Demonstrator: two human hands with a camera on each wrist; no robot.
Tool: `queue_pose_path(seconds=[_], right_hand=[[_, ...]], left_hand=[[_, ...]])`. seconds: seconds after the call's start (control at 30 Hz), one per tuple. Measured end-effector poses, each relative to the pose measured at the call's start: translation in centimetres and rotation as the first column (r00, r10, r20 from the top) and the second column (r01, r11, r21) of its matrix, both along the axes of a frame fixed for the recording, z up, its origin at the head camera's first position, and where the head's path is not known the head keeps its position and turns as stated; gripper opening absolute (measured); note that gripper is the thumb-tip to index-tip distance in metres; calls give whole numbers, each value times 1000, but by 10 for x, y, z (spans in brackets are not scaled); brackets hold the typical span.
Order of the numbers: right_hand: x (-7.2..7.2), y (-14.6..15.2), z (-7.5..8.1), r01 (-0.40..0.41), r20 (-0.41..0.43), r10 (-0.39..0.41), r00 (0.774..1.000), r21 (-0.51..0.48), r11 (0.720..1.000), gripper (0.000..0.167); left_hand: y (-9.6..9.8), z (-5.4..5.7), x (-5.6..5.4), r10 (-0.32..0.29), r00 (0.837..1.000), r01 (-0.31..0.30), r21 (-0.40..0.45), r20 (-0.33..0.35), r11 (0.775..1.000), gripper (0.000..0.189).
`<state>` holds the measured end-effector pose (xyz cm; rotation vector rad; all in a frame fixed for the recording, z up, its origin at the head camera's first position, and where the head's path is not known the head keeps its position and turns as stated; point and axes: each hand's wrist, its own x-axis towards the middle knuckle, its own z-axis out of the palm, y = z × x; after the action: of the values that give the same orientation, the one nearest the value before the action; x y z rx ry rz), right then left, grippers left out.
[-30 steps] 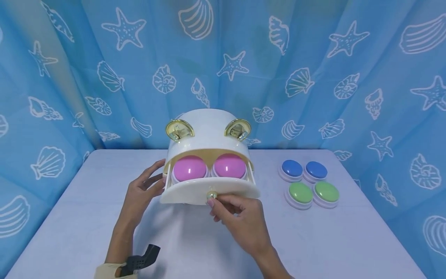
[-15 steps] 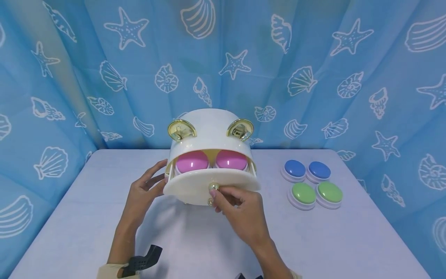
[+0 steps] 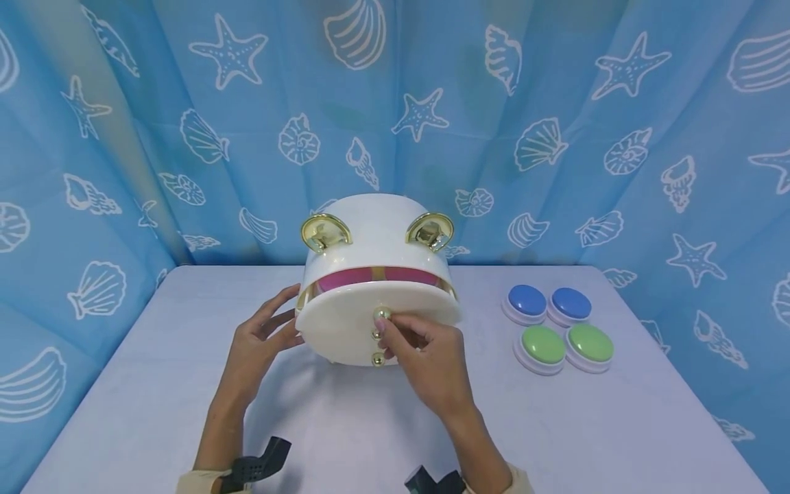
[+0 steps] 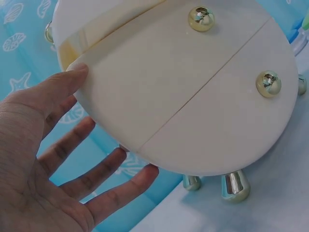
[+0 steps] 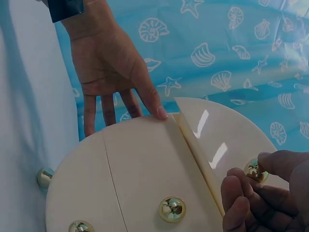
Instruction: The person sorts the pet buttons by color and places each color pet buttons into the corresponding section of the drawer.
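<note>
A white rounded drawer box (image 3: 379, 226) with gold ears stands on the table, its top drawer partly pulled out. Two pink-domed round buttons (image 3: 347, 277) show as slivers behind the drawer front (image 3: 339, 302). My right hand (image 3: 435, 367) pinches the top drawer's gold knob (image 5: 256, 170) between thumb and fingers. My left hand (image 3: 249, 350) rests against the box's left side. In the left wrist view its thumb (image 4: 77, 72) lies on the front edge, with the other fingers spread along the side. Lower drawers carry more gold knobs (image 4: 201, 18).
To the right of the box, two blue-domed buttons (image 3: 527, 300) and two green-domed buttons (image 3: 543, 344) with white bases sit grouped on the white table (image 3: 605, 439). A blue seashell curtain (image 3: 432, 62) hangs behind. Short gold feet (image 4: 235, 186) support the box.
My right hand has pushed the top drawer inward, away from me, covering most of the pink buttons and revealing lower knobs. The left hand has stayed at the box's side.
</note>
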<state>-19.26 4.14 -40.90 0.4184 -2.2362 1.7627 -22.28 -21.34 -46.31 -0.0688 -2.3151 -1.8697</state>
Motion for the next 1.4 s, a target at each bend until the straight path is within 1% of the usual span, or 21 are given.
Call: queue_pose_path(seconds=[0.17,0.37,0.53,0.77,0.9,1.03,1.13,1.27,1.33,1.4], right_hand=[[-7,-2,-2,11,-20,-11,1000,5,1000,16],[-15,-4,0,35,-52,-34,998,4,999,16],[-21,-6,-1,40,-44,-40,998,-4,999,20],[-27,-8,-1,71,-47,-71,996,-6,997,21],[-30,-11,-1,65,-42,-64,997,1,998,24],[-33,-11,-2,58,-21,-57,998,57,997,24],[-33,-7,-3,45,50,-53,997,153,987,20],[-33,-5,-7,29,143,-71,987,277,960,16],[-33,-6,-9,24,165,-79,983,312,950,17],[-35,-8,-12,5,186,-69,980,321,947,20]], left_hand=[[0,-1,-3,1,1000,-1,3,15,1000,60],[1,-1,-8,-3,999,3,-3,36,1000,62],[0,-1,-12,-5,1000,5,-9,30,1000,61],[0,-1,-16,-30,999,30,4,12,1000,60],[-3,0,-18,-15,1000,15,-24,-2,1000,60],[-6,1,-18,-5,999,4,-28,-35,1000,56],[-6,3,-20,5,998,-5,-10,-57,1000,52],[-5,5,-23,24,998,-23,15,-52,1000,52],[-5,5,-24,23,999,-22,30,-38,999,53],[-4,6,-25,21,999,-20,38,-25,999,54]])
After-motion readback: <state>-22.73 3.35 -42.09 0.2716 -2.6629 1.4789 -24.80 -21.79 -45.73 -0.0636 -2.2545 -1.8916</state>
